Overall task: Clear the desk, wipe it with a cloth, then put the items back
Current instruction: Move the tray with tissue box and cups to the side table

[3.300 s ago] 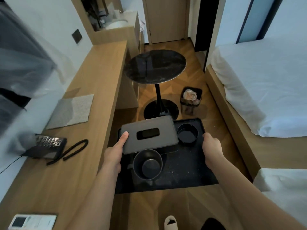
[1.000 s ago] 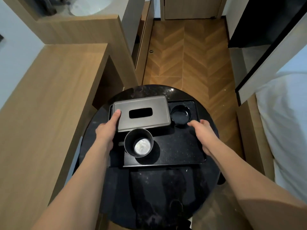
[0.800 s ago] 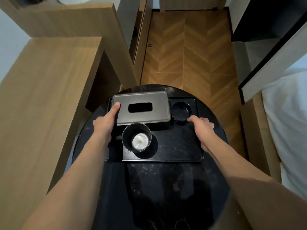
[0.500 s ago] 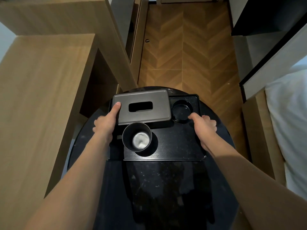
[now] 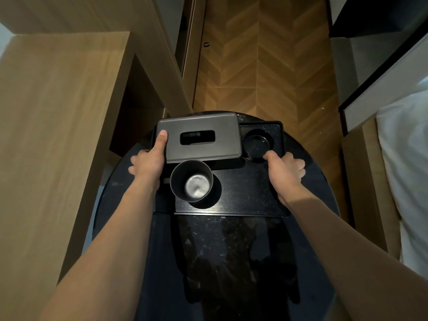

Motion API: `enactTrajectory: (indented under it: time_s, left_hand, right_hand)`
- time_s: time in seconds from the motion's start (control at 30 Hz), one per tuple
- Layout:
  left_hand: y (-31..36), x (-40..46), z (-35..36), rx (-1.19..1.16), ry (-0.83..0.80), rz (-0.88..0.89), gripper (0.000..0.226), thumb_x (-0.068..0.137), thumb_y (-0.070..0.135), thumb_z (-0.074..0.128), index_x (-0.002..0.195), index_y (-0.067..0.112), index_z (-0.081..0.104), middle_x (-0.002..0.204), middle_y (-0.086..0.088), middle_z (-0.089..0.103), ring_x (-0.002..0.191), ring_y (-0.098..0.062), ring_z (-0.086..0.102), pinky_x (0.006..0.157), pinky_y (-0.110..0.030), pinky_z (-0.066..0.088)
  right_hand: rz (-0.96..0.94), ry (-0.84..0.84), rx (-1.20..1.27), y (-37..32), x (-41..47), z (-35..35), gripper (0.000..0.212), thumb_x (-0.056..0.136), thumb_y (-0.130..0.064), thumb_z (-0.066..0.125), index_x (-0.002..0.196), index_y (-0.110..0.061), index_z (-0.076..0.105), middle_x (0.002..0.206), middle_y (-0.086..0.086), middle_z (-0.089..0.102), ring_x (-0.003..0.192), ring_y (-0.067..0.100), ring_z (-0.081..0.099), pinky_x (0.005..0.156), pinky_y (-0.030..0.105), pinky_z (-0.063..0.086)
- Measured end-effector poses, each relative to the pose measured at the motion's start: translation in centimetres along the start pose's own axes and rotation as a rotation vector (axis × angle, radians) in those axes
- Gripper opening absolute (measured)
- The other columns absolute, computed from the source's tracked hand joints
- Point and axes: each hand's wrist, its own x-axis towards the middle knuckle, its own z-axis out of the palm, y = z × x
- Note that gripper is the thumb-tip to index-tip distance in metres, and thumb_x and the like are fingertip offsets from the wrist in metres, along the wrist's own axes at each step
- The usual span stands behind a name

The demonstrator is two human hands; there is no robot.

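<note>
A black tray [image 5: 245,195] lies on the round black table [image 5: 231,262]. On it stand a grey tissue box [image 5: 199,141], a dark cup [image 5: 191,180] and a black round dish [image 5: 256,143]. My left hand [image 5: 148,164] grips the tray's left edge, its thumb lying on the tissue box. My right hand [image 5: 286,171] grips the tray's right edge, thumb on top near the dish.
The wooden desk [image 5: 53,135] runs along the left, its top bare in this view. Herringbone wood floor [image 5: 261,66] lies beyond the table. A bed with white sheets [image 5: 407,170] and its wooden frame [image 5: 361,181] stands at the right.
I have carried the tray from beside the desk to the round table and set it down there. In the last second both hands stay on its edges.
</note>
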Motion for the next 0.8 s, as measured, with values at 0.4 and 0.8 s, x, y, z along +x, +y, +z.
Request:
enactTrajectory:
  time_s: [0.4,0.8]
  left_hand:
    - [-1.1,-3.6,-2.2,0.032,0.109,0.314,0.075,0.100,0.058,0.046,0.157,0.013,0.029,0.161,-0.012,0.027,0.149,-0.033,0.024,0.121,-0.049,0.025]
    - [-8.3,-15.4,-13.2,0.593,0.576,0.683,0.056,0.103,0.039,0.041,0.145,0.002,0.045,0.146,-0.018,0.048,0.140,-0.038,0.038,0.124,-0.053,0.015]
  right_hand:
    - [-0.545,0.160,-0.176,-0.6,-5.1,-0.9,0.066,0.102,-0.037,0.043,0.154,-0.001,0.023,0.156,0.021,0.024,0.145,0.034,0.020,0.121,0.045,0.017]
    - [-1.364,-0.228,-0.537,-5.8,-16.6,1.0,0.063,0.099,-0.030,0.045,0.152,0.001,0.029,0.159,0.018,0.028,0.150,0.029,0.018,0.125,0.043,0.009]
